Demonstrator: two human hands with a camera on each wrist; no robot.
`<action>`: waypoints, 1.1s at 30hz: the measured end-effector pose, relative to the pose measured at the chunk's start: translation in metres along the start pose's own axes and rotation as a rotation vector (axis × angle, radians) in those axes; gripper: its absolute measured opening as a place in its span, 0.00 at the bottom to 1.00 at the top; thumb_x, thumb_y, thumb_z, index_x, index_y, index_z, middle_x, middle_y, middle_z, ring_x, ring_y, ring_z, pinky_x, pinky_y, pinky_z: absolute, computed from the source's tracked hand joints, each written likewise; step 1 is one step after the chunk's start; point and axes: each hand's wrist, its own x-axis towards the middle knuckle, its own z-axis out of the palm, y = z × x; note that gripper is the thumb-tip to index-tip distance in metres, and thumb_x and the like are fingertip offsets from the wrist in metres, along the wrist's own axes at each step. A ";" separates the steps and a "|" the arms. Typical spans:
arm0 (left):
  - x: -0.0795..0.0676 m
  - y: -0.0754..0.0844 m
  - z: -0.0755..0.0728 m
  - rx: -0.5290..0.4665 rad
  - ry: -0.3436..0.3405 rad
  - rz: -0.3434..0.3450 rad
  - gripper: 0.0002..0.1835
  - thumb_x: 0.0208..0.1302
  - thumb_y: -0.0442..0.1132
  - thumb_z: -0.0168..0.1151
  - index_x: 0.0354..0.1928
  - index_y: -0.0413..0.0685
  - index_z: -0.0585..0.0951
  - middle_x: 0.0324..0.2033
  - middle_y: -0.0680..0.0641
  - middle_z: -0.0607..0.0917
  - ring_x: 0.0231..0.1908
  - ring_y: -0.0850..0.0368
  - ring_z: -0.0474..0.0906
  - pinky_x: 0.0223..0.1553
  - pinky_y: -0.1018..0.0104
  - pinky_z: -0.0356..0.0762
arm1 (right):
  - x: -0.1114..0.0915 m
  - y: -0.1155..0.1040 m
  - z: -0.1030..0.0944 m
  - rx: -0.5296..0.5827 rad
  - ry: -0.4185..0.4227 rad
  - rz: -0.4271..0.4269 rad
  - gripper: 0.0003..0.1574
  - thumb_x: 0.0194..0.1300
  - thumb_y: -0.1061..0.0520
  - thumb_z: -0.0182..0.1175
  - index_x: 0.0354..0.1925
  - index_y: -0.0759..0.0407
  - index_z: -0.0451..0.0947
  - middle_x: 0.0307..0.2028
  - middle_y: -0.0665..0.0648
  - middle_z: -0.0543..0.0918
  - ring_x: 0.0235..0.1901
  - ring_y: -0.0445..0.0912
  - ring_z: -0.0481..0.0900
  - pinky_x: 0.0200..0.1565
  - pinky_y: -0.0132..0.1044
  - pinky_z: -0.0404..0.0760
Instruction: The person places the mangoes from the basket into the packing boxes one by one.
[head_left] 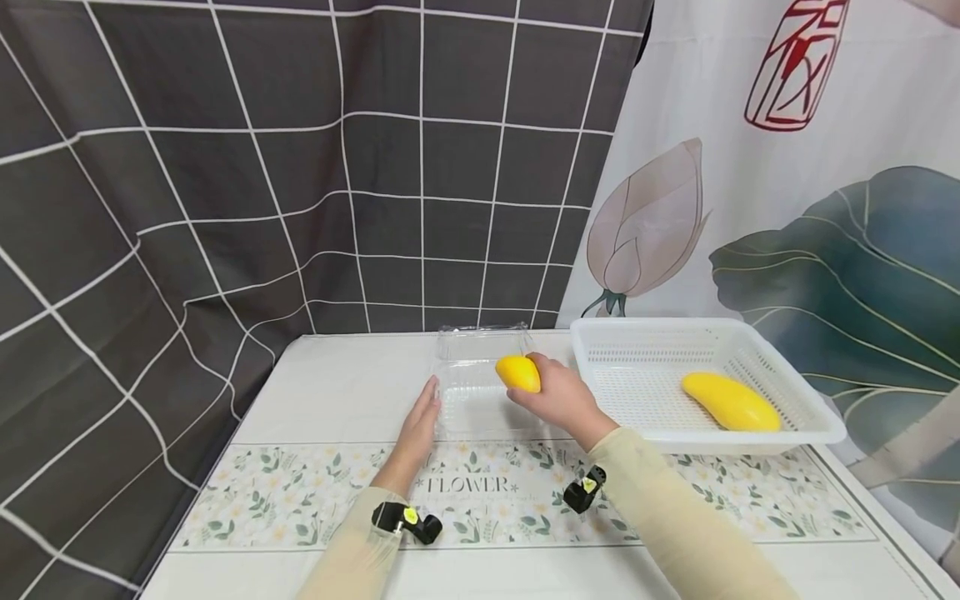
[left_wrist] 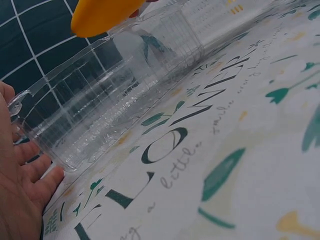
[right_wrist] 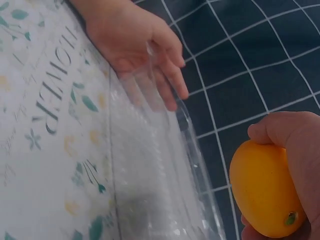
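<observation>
My right hand point(head_left: 561, 398) grips a yellow mango point(head_left: 517, 373), holding it above a clear plastic box point(head_left: 472, 417) with its hinged lid raised at the back. In the right wrist view, the thumb and fingers wrap the mango point(right_wrist: 264, 187), whose small green stem end shows. My left hand point(head_left: 414, 435) rests against the box's left side, its fingers fairly straight. Seen from the left wrist, those fingertips are at the lower corner of the box point(left_wrist: 95, 115), and the mango point(left_wrist: 102, 16) is over its far rim.
To the right stands a white perforated plastic basket point(head_left: 705, 439) with another yellow mango point(head_left: 731, 402) in it. The white table cover point(head_left: 300, 392) carries a floral band reading FLOWER. A dark grid curtain point(head_left: 375, 167) and a white printed curtain point(head_left: 675, 100) hang behind.
</observation>
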 end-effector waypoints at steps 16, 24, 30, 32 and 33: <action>0.000 0.000 0.001 0.029 0.015 -0.003 0.28 0.70 0.56 0.31 0.71 0.67 0.47 0.68 0.65 0.51 0.67 0.65 0.45 0.67 0.58 0.42 | 0.003 -0.022 0.044 0.027 -0.045 0.009 0.46 0.53 0.37 0.61 0.63 0.59 0.64 0.44 0.57 0.78 0.38 0.47 0.76 0.40 0.43 0.76; 0.001 0.000 0.000 0.057 0.023 -0.009 0.29 0.70 0.59 0.30 0.71 0.68 0.48 0.68 0.65 0.52 0.67 0.64 0.45 0.67 0.57 0.42 | 0.006 -0.031 0.061 0.024 -0.079 0.009 0.47 0.56 0.35 0.58 0.63 0.62 0.62 0.43 0.58 0.78 0.36 0.47 0.76 0.38 0.43 0.76; 0.001 -0.001 0.000 0.072 0.015 0.010 0.29 0.70 0.58 0.28 0.71 0.67 0.48 0.68 0.63 0.51 0.68 0.63 0.45 0.67 0.56 0.42 | 0.006 -0.038 0.070 0.012 -0.115 0.012 0.48 0.56 0.34 0.58 0.63 0.62 0.61 0.43 0.59 0.77 0.37 0.48 0.76 0.40 0.45 0.77; 0.002 -0.001 0.000 0.074 0.013 0.006 0.29 0.70 0.58 0.28 0.71 0.67 0.48 0.68 0.65 0.50 0.67 0.64 0.45 0.67 0.56 0.42 | 0.007 -0.040 0.073 0.016 -0.128 0.015 0.48 0.56 0.34 0.58 0.63 0.62 0.61 0.42 0.58 0.77 0.36 0.47 0.76 0.39 0.44 0.77; 0.002 -0.001 0.000 0.074 0.013 0.005 0.29 0.70 0.58 0.28 0.71 0.67 0.47 0.68 0.65 0.50 0.67 0.64 0.45 0.67 0.56 0.42 | 0.007 -0.041 0.075 0.015 -0.134 0.016 0.48 0.56 0.34 0.58 0.63 0.62 0.61 0.42 0.58 0.77 0.35 0.47 0.76 0.39 0.44 0.77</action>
